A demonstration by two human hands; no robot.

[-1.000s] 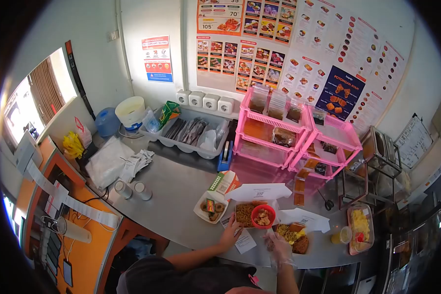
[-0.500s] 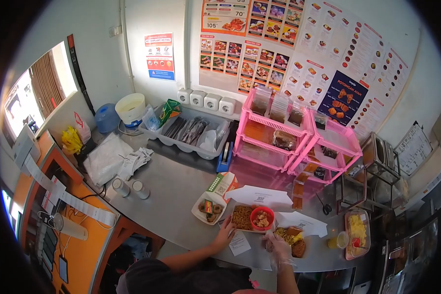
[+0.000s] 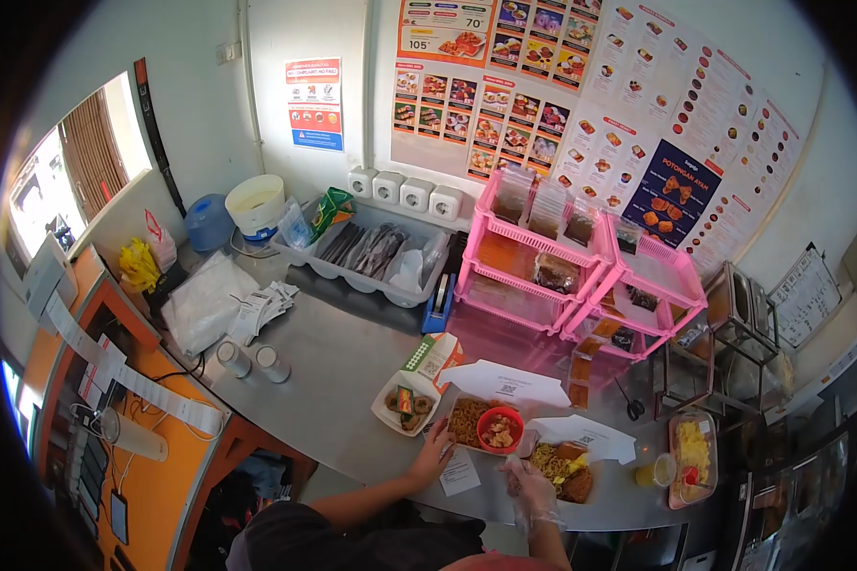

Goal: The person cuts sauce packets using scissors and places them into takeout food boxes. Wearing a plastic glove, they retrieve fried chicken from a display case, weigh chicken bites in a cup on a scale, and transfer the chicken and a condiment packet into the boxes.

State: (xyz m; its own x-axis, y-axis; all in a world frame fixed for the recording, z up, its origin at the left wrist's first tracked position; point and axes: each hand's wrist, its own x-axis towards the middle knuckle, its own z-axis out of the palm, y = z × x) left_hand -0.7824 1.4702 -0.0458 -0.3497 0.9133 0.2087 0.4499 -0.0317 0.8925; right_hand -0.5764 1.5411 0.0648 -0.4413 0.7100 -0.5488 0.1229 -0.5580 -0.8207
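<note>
A paper box of noodles (image 3: pixel 467 422) with its white lid up stands before me, and a red bowl (image 3: pixel 500 431) of chopped food sits in its right part. My bare left hand (image 3: pixel 432 459) rests its extended fingers against the box's left side. Just below the bowl is my right hand (image 3: pixel 531 490), in a clear plastic glove, fingers drawn together; what they hold, if anything, is unclear. To its right, a second open box (image 3: pixel 562 468) contains noodles, yellow pieces and a browned fried piece. A smaller box (image 3: pixel 408 407) with round browned pieces and a sachet stands on the left.
A paper slip (image 3: pixel 460 473) lies by my left hand. Right of the boxes are a small cup (image 3: pixel 655 470), a tub of yellow food (image 3: pixel 692 459) and scissors (image 3: pixel 630 400). Pink racks (image 3: pixel 533 257), a cutlery tray (image 3: pixel 390 287) and a tape dispenser (image 3: pixel 438 305) stand behind.
My right hand has moved left, from the second box to below the red bowl. The bowl has shifted slightly left in the noodle box. My left hand stays at the box's side.
</note>
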